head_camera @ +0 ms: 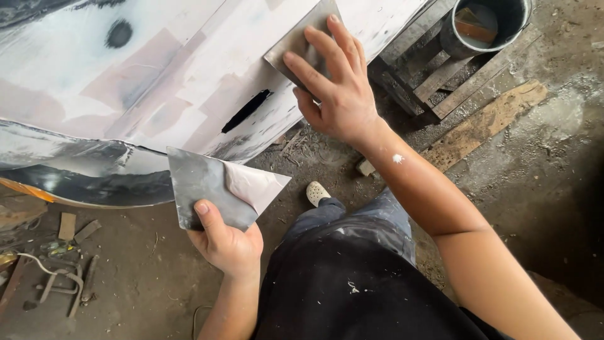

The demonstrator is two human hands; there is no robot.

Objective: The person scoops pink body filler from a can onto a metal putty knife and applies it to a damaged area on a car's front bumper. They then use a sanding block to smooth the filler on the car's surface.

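The car body panel [157, 82] fills the upper left of the view, coated in pale grey-pink filler with patches of lighter and darker tone, and a dark slot [246, 111] cut through it near its lower edge. Right hand [336, 88] is up against the panel, just right of that slot, fingers spread flat and pressing a thin metal spreader blade [301, 39] onto the surface; the hand is open wide, holding the blade by pressure against the panel, not by a closed grip. Below the panel's edge, left hand [225, 242] holds a second flat metal plate [214, 186], thumb clamped on top and fingers curled underneath, and there's a smear of pale filler [255, 186] sitting on the plate's right corner. Most of the panel face already wears filler, so by the look of it the bulk of the spreading is done; the lower rim toward the bottom left is bare and shiny black, and the patchy tone suggests smoothing remains. Only a little filler is left on the plate. Down to the right of the panel, a dark bucket [484, 25] stands on a wooden pallet [440, 75] on the dirt floor [535, 157].
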